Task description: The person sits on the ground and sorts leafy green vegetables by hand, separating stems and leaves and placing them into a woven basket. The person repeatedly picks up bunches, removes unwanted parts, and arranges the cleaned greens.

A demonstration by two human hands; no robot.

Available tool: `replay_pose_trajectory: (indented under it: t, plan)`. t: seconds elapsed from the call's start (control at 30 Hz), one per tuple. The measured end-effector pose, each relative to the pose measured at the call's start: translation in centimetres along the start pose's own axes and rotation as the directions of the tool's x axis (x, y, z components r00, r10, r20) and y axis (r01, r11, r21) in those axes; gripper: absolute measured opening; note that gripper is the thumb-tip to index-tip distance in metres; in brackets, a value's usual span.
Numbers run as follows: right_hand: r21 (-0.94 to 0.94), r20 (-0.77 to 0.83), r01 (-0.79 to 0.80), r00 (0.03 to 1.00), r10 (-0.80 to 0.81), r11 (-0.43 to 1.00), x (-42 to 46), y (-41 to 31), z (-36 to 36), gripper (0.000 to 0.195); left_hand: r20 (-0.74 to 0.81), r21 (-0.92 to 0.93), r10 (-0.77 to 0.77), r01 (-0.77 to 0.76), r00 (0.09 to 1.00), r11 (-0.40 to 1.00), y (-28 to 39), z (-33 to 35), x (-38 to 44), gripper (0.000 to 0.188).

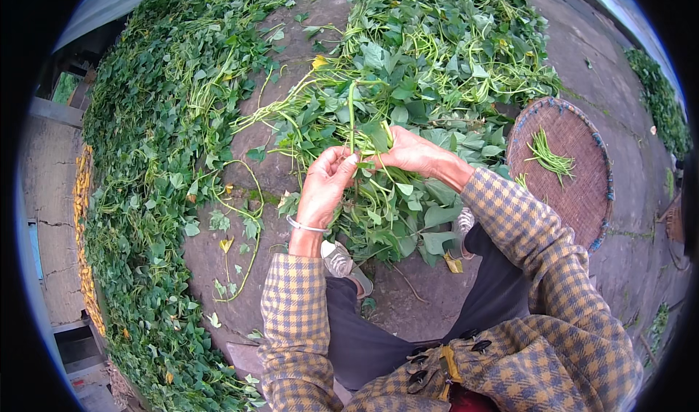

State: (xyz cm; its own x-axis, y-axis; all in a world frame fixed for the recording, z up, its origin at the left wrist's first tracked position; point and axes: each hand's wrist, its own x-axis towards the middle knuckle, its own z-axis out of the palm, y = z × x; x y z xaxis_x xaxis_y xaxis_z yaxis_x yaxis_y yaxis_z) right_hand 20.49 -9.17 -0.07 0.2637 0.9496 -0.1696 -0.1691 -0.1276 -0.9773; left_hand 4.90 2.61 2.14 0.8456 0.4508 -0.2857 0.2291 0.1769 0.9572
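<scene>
My left hand [329, 181], with a pale bracelet at the wrist, pinches a green vine stem [351, 111] that stands up from its fingertips. Close beside it, my right hand [407, 151] is closed around a bunch of green stems and leaves [375, 136]; its fingers are partly hidden by the leaves. Both hands are above a heap of leafy green vines [382, 226] in front of my feet. On the right, a round woven tray [579, 204] with a blue-bound rim holds a small pile of thin green pods or stems [551, 158].
A long bank of leafy vines [147, 193] covers the left side, with yellow corn cobs [83, 237] along its outer edge. More vines [453, 40] lie ahead on the stone ground. My shoe [339, 259] is beside the heap, and a loose vine [256, 248] curls to the left.
</scene>
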Motion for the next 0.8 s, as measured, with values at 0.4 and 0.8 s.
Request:
replay_pose_trajectory:
  t: [0.4,0.8]
  plan:
    - [-0.082,-0.049,0.014,0.999,-0.018,0.997,-0.7,-0.8,0.4,0.024,-0.028,-0.05,-0.026,0.025,0.999,0.998,-0.8,-0.3,0.4,0.016]
    - [-0.067,-0.119,-0.2,0.974,0.191,0.978,-0.6,-0.6,0.5,0.023,0.067,0.344,0.089,-0.107,0.994,0.933,-2.0,-0.1,1.0,0.019]
